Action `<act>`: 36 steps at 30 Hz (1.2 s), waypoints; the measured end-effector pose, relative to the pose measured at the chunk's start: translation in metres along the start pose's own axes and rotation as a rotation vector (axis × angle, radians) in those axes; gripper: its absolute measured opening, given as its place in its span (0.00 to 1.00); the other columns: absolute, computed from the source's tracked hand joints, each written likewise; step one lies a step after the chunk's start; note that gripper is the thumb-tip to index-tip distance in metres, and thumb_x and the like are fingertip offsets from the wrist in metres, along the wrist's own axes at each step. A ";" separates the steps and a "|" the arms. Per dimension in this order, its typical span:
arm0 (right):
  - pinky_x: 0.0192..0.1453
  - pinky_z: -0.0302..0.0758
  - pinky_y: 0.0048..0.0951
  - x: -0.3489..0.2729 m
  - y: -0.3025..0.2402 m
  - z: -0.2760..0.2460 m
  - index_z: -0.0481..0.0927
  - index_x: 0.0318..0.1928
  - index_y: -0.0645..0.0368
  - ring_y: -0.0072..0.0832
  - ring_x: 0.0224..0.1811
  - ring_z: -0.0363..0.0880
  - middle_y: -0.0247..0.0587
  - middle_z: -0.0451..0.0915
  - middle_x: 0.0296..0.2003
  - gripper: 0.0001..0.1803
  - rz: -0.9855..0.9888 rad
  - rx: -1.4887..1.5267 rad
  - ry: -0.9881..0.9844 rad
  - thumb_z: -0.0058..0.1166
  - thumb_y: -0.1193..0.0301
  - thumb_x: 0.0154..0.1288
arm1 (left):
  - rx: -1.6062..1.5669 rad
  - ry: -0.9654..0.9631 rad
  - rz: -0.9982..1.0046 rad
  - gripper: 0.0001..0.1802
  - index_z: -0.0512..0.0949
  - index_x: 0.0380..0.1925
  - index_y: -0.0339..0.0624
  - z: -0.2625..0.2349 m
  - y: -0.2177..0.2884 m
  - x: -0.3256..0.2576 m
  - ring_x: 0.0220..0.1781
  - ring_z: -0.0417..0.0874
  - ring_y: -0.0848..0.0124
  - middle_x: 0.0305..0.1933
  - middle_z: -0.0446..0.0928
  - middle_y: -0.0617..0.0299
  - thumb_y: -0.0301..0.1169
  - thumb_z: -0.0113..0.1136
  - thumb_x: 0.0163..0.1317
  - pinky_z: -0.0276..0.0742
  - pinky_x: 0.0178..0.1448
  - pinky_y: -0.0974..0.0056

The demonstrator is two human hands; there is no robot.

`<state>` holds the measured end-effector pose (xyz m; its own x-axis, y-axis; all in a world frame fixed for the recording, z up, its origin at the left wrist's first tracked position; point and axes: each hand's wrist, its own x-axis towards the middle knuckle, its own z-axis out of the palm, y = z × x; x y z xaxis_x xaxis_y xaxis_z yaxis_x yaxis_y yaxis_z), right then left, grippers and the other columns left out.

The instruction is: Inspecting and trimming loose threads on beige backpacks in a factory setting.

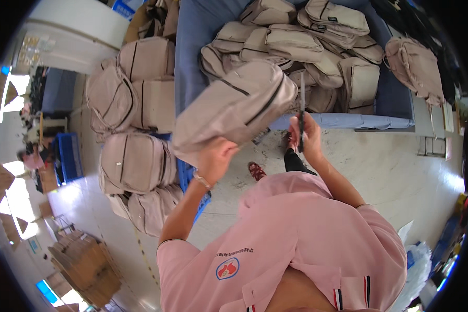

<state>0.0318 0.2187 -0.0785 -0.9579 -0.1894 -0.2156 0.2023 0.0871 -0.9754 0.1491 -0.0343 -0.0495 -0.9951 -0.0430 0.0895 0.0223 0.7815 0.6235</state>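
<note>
A beige backpack (229, 109) with dark zippers hangs tilted in front of me, slightly blurred. My left hand (216, 160) is closed on its lower edge. In my right hand (310, 139) is a pair of scissors (302, 96), its blades pointing away from me and its dark handles within the fingers. The scissors are beside the backpack's right end, and from this angle I cannot tell whether they touch it. Behind both, a large blue fabric-lined bin (338, 120) holds a heap of similar beige backpacks (296, 44).
More beige backpacks (138, 161) are stacked to my left, over a blue crate (184, 177). Another backpack (415, 67) is at the bin's right side. Brown cardboard (86, 265) stands at the lower left, and a blue container (67, 156) farther left.
</note>
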 end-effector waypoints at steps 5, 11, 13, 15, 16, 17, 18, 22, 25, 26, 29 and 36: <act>0.28 0.68 0.30 -0.003 0.019 0.036 0.74 0.31 0.63 0.22 0.22 0.68 0.39 0.74 0.20 0.24 0.029 -0.247 -0.023 0.67 0.54 0.61 | 0.058 0.038 0.046 0.07 0.80 0.28 0.44 0.098 0.005 -0.028 0.34 0.82 0.60 0.31 0.78 0.59 0.35 0.65 0.58 0.77 0.36 0.56; 0.29 0.70 0.36 -0.017 0.011 0.043 0.70 0.31 0.64 0.32 0.21 0.70 0.44 0.73 0.20 0.29 -0.021 -0.563 0.100 0.72 0.53 0.52 | 0.078 0.083 -0.035 0.10 0.78 0.26 0.44 0.150 0.026 -0.020 0.31 0.83 0.58 0.31 0.79 0.60 0.36 0.61 0.61 0.78 0.32 0.54; 0.32 0.72 0.38 -0.015 0.030 0.035 0.69 0.33 0.64 0.39 0.23 0.73 0.47 0.75 0.22 0.27 0.098 -0.399 0.120 0.72 0.57 0.52 | 0.144 0.077 -0.033 0.09 0.77 0.25 0.44 0.175 0.026 -0.026 0.32 0.84 0.58 0.32 0.80 0.60 0.35 0.61 0.62 0.79 0.32 0.55; 0.34 0.73 0.40 -0.014 0.043 0.023 0.69 0.35 0.64 0.45 0.26 0.75 0.51 0.76 0.24 0.24 0.061 -0.422 0.120 0.70 0.62 0.53 | 0.042 -0.296 -0.139 0.05 0.80 0.29 0.44 0.184 0.034 -0.031 0.36 0.85 0.59 0.35 0.82 0.58 0.32 0.61 0.61 0.80 0.37 0.57; 0.33 0.71 0.38 -0.016 0.048 0.015 0.68 0.33 0.63 0.37 0.25 0.71 0.45 0.74 0.23 0.23 -0.030 -0.484 0.110 0.70 0.62 0.54 | 0.046 -0.299 -0.129 0.05 0.80 0.29 0.44 0.183 0.036 -0.039 0.36 0.85 0.59 0.35 0.82 0.58 0.32 0.61 0.61 0.80 0.37 0.57; 0.32 0.69 0.36 -0.017 0.056 0.002 0.66 0.31 0.62 0.29 0.24 0.68 0.39 0.71 0.22 0.23 -0.107 -0.545 0.116 0.69 0.62 0.56 | -0.221 -0.279 -0.004 0.05 0.81 0.33 0.42 0.156 0.058 -0.034 0.38 0.85 0.59 0.36 0.83 0.57 0.31 0.62 0.61 0.80 0.40 0.57; 0.32 0.68 0.34 -0.018 0.071 -0.013 0.69 0.33 0.61 0.24 0.26 0.67 0.36 0.72 0.23 0.20 -0.159 -0.499 0.114 0.68 0.63 0.57 | -0.485 -0.252 0.116 0.07 0.82 0.36 0.41 0.128 0.074 -0.026 0.40 0.86 0.59 0.38 0.83 0.55 0.31 0.62 0.62 0.80 0.42 0.58; 0.32 0.67 0.33 -0.038 0.080 -0.077 0.70 0.35 0.61 0.25 0.26 0.65 0.36 0.70 0.23 0.21 -0.084 -0.416 0.089 0.68 0.61 0.56 | -0.362 0.251 -0.123 0.11 0.82 0.41 0.36 0.070 0.060 0.026 0.39 0.84 0.59 0.40 0.83 0.54 0.33 0.61 0.66 0.78 0.45 0.59; 0.32 0.67 0.37 -0.048 0.089 -0.101 0.70 0.38 0.63 0.34 0.25 0.66 0.45 0.71 0.24 0.20 -0.075 -0.506 0.158 0.67 0.66 0.55 | -0.146 0.519 -0.071 0.18 0.83 0.44 0.38 0.108 -0.035 0.085 0.38 0.83 0.61 0.39 0.83 0.56 0.42 0.64 0.64 0.77 0.46 0.59; 0.31 0.66 0.35 -0.047 0.084 -0.104 0.70 0.37 0.63 0.30 0.25 0.65 0.42 0.70 0.24 0.19 -0.044 -0.457 0.176 0.67 0.66 0.55 | -0.185 0.500 -0.178 0.21 0.83 0.46 0.39 0.123 -0.056 0.093 0.38 0.82 0.62 0.40 0.83 0.56 0.45 0.65 0.62 0.77 0.46 0.59; 0.31 0.64 0.26 -0.046 0.091 -0.126 0.73 0.35 0.60 0.19 0.27 0.62 0.29 0.69 0.24 0.16 -0.014 -0.397 0.256 0.67 0.64 0.57 | -0.367 0.169 -0.394 0.25 0.82 0.49 0.40 0.147 -0.055 0.115 0.38 0.82 0.64 0.47 0.81 0.55 0.48 0.65 0.60 0.77 0.45 0.60; 0.30 0.64 0.24 -0.030 0.098 -0.150 0.71 0.35 0.58 0.17 0.28 0.64 0.25 0.67 0.26 0.16 0.021 -0.125 0.500 0.67 0.71 0.55 | -0.148 0.458 -0.246 0.17 0.84 0.41 0.42 0.188 -0.019 0.115 0.31 0.76 0.68 0.34 0.79 0.60 0.41 0.69 0.56 0.76 0.41 0.63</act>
<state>0.0499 0.3800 -0.1604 -0.9402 0.3020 -0.1575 0.2262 0.2080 -0.9516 0.0161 0.0629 -0.1972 -0.8291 -0.5069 0.2358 -0.1603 0.6196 0.7684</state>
